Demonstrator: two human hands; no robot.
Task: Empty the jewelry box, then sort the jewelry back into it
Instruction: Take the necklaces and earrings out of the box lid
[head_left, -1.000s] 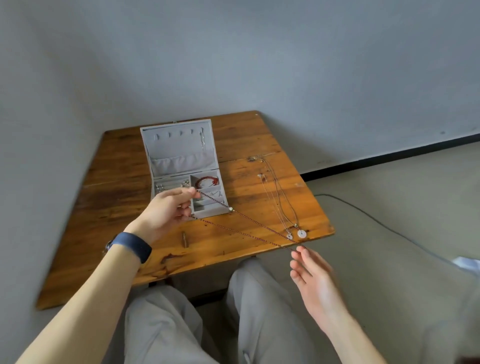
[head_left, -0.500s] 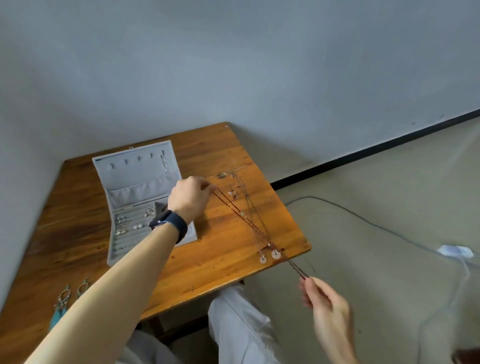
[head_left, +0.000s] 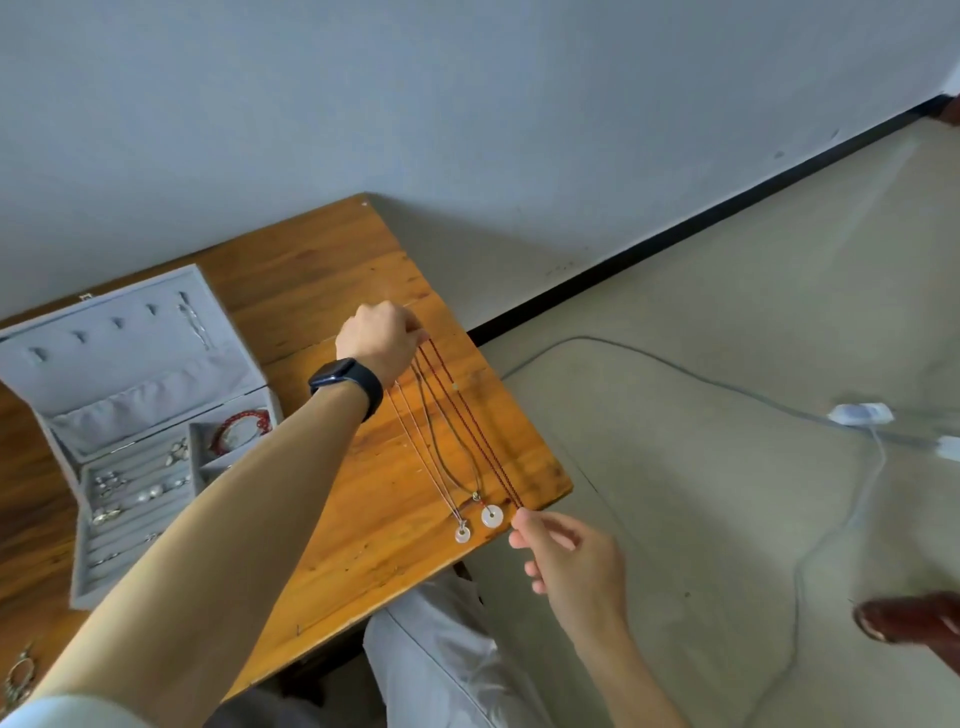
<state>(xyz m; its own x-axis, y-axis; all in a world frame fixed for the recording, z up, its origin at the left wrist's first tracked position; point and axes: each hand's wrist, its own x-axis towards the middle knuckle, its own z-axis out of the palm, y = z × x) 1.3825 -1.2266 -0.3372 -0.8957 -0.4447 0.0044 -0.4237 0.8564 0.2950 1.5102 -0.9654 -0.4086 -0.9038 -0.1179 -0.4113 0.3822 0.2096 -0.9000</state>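
- Left hand (head_left: 376, 335) grips the red cord (head_left: 471, 418) at its far end.
- Right hand (head_left: 569, 564) pinches the near end, at the table (head_left: 374, 519) edge.
- It runs just beside two pendant necklaces (head_left: 491, 516); box (head_left: 130, 364) open.

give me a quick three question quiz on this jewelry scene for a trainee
1. True or false: the jewelry box has its lid shut.
2. What is stretched between the left hand and the right hand? A) the red cord necklace B) a silver ring C) a hair clip
3. Fill in: ___ white disc pendants lie near the table edge.
Key: 1 false; 2 A; 3 two.
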